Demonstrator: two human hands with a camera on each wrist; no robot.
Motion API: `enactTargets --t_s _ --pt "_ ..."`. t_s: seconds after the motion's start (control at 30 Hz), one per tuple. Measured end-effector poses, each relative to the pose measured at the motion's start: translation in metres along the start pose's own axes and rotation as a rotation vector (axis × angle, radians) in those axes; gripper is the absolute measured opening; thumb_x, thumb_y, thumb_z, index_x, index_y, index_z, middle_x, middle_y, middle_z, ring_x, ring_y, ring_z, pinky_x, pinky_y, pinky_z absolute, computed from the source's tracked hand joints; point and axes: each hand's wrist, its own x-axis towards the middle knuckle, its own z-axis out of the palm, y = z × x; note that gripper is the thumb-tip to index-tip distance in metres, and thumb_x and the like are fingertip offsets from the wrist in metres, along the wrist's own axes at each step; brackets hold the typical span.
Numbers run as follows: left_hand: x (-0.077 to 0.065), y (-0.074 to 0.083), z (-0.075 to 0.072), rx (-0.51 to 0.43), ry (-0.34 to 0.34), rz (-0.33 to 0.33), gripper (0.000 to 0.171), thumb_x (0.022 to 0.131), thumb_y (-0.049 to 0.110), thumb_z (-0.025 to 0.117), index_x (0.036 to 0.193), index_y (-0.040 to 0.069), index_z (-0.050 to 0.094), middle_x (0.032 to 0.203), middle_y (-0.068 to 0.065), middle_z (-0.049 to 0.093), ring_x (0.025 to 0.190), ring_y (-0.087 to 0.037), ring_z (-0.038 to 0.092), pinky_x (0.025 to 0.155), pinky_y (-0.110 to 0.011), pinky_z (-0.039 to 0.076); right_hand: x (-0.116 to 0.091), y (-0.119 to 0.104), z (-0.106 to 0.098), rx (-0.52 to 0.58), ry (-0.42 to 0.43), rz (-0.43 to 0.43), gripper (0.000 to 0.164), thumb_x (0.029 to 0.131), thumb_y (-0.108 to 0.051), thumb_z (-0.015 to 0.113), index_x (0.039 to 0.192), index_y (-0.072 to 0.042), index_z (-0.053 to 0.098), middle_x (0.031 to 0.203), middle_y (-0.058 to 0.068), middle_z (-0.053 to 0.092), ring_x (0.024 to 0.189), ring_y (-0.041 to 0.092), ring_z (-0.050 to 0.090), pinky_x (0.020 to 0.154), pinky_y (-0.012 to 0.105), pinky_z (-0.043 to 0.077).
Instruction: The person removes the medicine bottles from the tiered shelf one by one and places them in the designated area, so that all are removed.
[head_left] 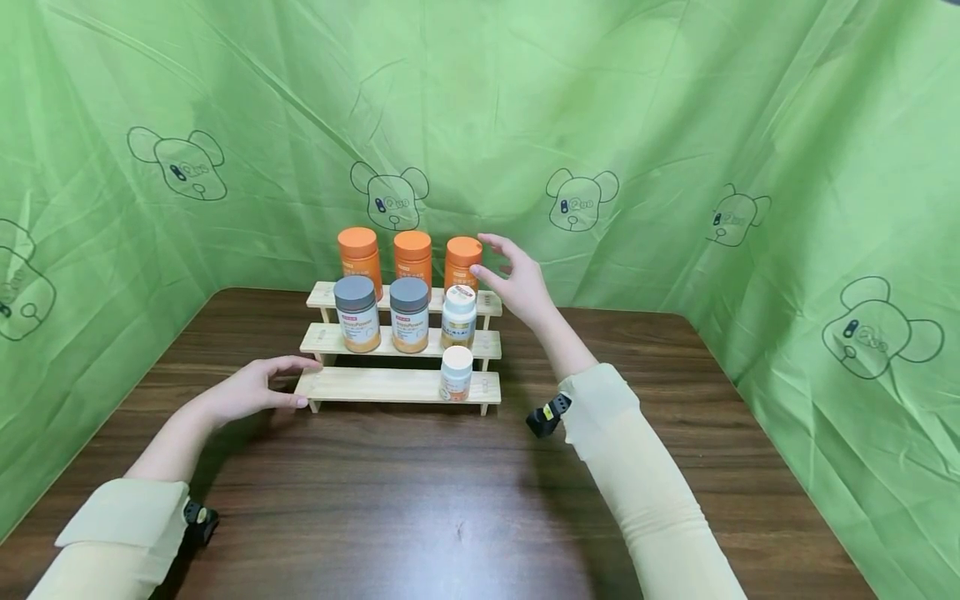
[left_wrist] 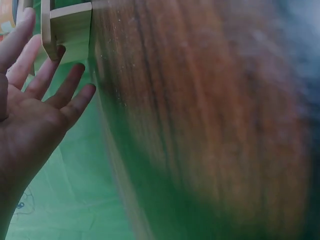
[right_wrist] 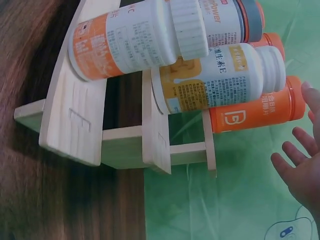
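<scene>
A three-step wooden stand (head_left: 375,385) carries several bottles. My right hand (head_left: 522,287) is beside the right-hand orange bottle (head_left: 461,265) on the top step, with fingers spread and the thumb close to its lid. In the right wrist view the same orange bottle (right_wrist: 257,111) lies just off the fingertips (right_wrist: 282,164), and nothing is in the palm. My left hand (head_left: 251,390) is at the left end of the bottom step, thumb toward the front corner and index finger toward the back. Its fingers are loosely extended by the stand's end (left_wrist: 72,22) in the left wrist view.
Two more orange bottles (head_left: 359,254) stand on the top step. The middle step has two grey-lidded jars (head_left: 357,315) and a white bottle with a gold label (head_left: 459,318). A small white bottle (head_left: 456,375) is on the bottom step's right. Green cloth (head_left: 480,108) surrounds the wooden table (head_left: 420,500).
</scene>
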Motion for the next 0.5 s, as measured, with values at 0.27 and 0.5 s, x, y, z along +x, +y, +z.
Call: enactTargets --t_s 0.27,0.5 --pt "0.003 -0.006 -0.006 -0.006 -0.031 -0.001 0.056 0.077 0.033 0.077 0.129 0.021 0.058 0.129 -0.005 0.059 0.117 -0.012 0.05 0.094 -0.023 0.038 0.007 0.002 0.008 0.071 0.003 0.034 0.051 0.087 -0.031 0.068 0.134 -0.021 0.052 0.134 -0.003 0.054 0.124 0.02 0.047 0.096 0.036 0.044" --pt "0.006 -0.011 -0.011 -0.012 -0.048 -0.01 0.05 0.075 0.031 0.079 0.122 0.023 0.064 0.125 0.001 0.062 0.114 0.0 0.049 0.095 -0.022 0.036 0.011 0.001 0.015 0.158 -0.016 0.067 0.05 0.087 -0.03 0.069 0.133 -0.02 0.053 0.13 0.001 0.056 0.12 0.013 0.049 0.096 0.034 0.045"
